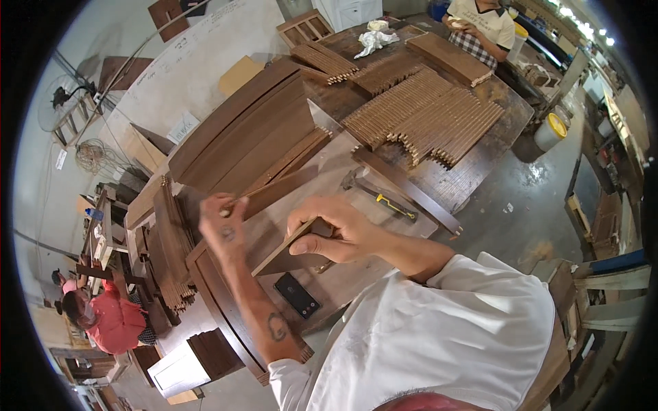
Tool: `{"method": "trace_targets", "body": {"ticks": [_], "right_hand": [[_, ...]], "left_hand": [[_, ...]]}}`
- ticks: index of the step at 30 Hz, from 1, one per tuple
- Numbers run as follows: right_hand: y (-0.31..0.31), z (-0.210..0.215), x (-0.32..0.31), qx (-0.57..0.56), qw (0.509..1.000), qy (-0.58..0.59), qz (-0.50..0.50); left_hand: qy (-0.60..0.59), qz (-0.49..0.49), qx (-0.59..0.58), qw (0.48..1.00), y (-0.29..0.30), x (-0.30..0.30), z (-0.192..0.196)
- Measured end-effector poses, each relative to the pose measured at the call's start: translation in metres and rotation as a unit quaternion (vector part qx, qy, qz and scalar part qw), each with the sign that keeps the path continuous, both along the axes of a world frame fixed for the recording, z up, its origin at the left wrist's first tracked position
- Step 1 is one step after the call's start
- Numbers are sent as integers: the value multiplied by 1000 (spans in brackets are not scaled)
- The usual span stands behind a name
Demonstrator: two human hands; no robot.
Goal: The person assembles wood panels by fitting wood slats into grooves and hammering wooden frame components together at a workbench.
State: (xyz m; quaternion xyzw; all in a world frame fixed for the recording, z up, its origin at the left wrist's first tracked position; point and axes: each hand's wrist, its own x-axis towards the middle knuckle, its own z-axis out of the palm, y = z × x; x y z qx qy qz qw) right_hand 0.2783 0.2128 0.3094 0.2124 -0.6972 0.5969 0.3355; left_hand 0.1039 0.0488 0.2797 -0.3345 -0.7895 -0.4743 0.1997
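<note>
My left hand (225, 218), slightly blurred, is closed around one end of a brown wooden slat (284, 190). A pale end shows between its fingers, and the slat reaches away to the right over the work surface. My right hand (332, 229) grips a thin brown wooden board (293, 257) by its upper edge, thumb on the near side. The board stands tilted between my arms, its pale edge turned up. Beyond my right hand a hammer (391, 204) with a black and yellow handle lies on the pale work surface (349, 264). Close to my left forearm lies a black phone (297, 296).
Long curved brown panels (240, 130) stand across the far side. Many slats (428, 113) are stacked at the far right, near a brown rail (411, 192). More slats (168, 240) and a frame (223, 301) flank my left arm. Other people (113, 315) (483, 31) are around.
</note>
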Motion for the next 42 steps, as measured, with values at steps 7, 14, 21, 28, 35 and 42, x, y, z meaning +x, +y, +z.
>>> {"method": "trace_targets", "body": {"ticks": [7,14,21,28,35,42], "right_hand": [[6,3,6,7,998,-49,36],[-3,33,4,67,995,-47,-55],[-19,18,-1,-104,986,-85,-99],[-25,21,-5,-133,977,-93,-140],[-21,21,-13,-118,977,-79,-162],[-10,8,-11,-160,973,-50,-157]], "left_hand": [[-119,-65,59,989,-1,5,57],[-203,-114,253,939,-12,43,38],[-103,-99,496,856,-102,64,54],[-127,-21,553,823,-147,81,32],[-202,-37,582,787,-190,75,5],[-228,16,565,793,-186,64,-9]]}}
